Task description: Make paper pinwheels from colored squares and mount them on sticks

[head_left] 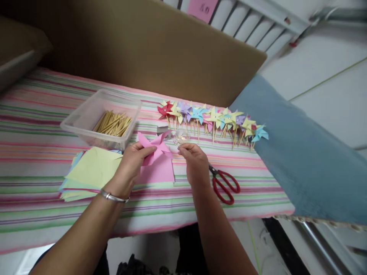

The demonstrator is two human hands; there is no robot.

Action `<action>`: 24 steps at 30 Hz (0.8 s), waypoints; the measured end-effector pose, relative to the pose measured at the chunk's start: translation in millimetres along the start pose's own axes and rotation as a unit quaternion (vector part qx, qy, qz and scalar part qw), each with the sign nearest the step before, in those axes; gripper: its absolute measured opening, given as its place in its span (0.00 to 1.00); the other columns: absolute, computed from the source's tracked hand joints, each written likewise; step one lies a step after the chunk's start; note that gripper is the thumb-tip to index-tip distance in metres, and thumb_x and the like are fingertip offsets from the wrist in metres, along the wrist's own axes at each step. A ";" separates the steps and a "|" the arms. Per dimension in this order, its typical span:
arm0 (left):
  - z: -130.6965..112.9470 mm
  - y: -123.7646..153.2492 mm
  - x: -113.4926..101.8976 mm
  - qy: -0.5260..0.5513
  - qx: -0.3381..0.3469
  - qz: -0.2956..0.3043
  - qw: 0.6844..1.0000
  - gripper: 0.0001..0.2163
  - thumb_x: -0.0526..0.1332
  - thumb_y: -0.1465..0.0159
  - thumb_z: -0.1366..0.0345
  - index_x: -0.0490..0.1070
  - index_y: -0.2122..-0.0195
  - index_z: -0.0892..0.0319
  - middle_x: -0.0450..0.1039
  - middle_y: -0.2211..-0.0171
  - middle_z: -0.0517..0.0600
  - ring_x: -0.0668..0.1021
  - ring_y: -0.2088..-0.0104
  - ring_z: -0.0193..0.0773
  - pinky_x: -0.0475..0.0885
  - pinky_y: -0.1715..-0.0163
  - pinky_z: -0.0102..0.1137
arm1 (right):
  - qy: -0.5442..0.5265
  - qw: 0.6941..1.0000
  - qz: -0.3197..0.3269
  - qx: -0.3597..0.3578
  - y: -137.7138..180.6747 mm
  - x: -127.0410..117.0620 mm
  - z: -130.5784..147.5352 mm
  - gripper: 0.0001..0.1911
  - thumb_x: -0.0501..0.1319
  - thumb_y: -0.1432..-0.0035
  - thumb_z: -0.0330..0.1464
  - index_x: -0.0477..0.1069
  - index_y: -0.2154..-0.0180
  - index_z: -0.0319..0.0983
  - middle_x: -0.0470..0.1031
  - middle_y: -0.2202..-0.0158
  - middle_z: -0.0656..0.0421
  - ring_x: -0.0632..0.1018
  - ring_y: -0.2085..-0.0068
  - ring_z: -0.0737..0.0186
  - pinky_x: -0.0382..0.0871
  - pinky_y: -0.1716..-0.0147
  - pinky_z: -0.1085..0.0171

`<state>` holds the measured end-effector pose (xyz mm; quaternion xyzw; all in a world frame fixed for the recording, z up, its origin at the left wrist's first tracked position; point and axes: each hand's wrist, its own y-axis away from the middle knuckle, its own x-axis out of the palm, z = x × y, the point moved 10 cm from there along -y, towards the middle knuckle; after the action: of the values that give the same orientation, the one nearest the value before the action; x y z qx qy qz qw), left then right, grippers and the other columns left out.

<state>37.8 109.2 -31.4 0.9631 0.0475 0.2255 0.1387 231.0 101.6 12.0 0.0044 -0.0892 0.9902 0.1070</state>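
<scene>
My left hand (129, 162), with a silver bangle at the wrist, is closed on a folded pink paper pinwheel (156, 147), its thumb pressing near the middle. Beneath the pinwheel a flat pink paper sheet (159, 172) lies on the striped cloth. Thumb and forefinger of my right hand (196, 160) are pinched together just right of the pinwheel; whatever they hold is too small to make out. A small clear dish (182, 135) sits just beyond those fingertips. Red-handled scissors (226, 187) lie right of my right wrist, their blades mostly hidden behind it.
A clear plastic box (77, 122) holds short wooden sticks (113, 124). In front of it is a stack of coloured paper squares (93, 168). Several finished pinwheels on sticks (213, 116) lie in a row at the back right. A cardboard panel (160, 49) stands behind.
</scene>
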 end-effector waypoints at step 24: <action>16.2 12.1 18.9 0.043 -0.007 0.018 0.999 0.08 0.71 0.57 0.69 0.73 0.79 0.63 0.73 0.81 0.45 0.71 0.80 0.28 0.64 0.77 0.24 | 0.191 0.977 0.066 -0.066 18.6 38.5 10.4 0.02 0.62 0.48 0.30 0.74 0.71 0.41 0.65 0.42 0.54 0.62 0.39 0.56 0.51 0.40 0.54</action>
<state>62.2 96.5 -33.9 0.9522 0.0345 0.2697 0.1393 189.2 90.0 20.1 -0.1976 -0.1322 0.9697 0.0562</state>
